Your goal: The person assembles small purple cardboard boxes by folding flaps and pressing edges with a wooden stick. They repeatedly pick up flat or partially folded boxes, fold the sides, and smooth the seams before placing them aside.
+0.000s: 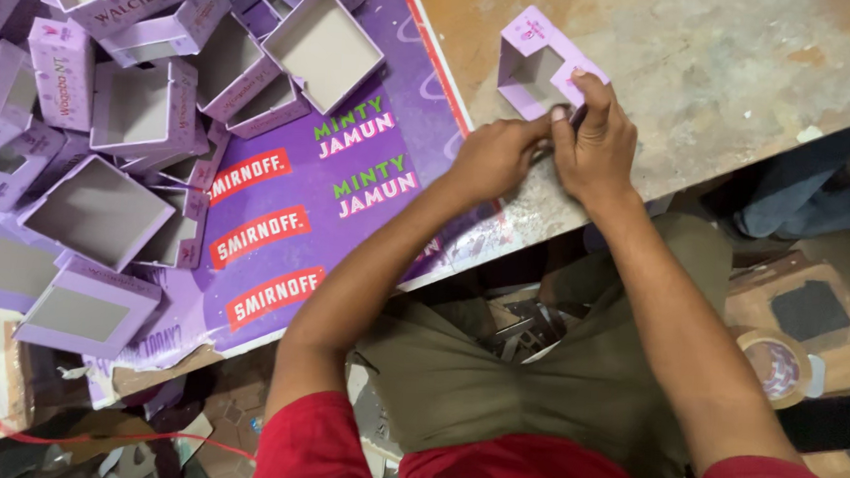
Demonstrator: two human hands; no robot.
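Hands (553, 149) folding lilac box (538, 62), finished boxes (144, 112) piled left on purple sheet (350, 197)

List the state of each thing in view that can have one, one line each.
Lilac box strip: partly folded into an open frame, resting on the table, held at its near end.
Left hand: pinching the strip's near end.
Right hand: pressing the strip's corner with its fingers.
Pile of lilac trays: assembled, open, heaped loosely.
Purple printed sheet: lying flat.
Tape roll: lying flat on the floor.
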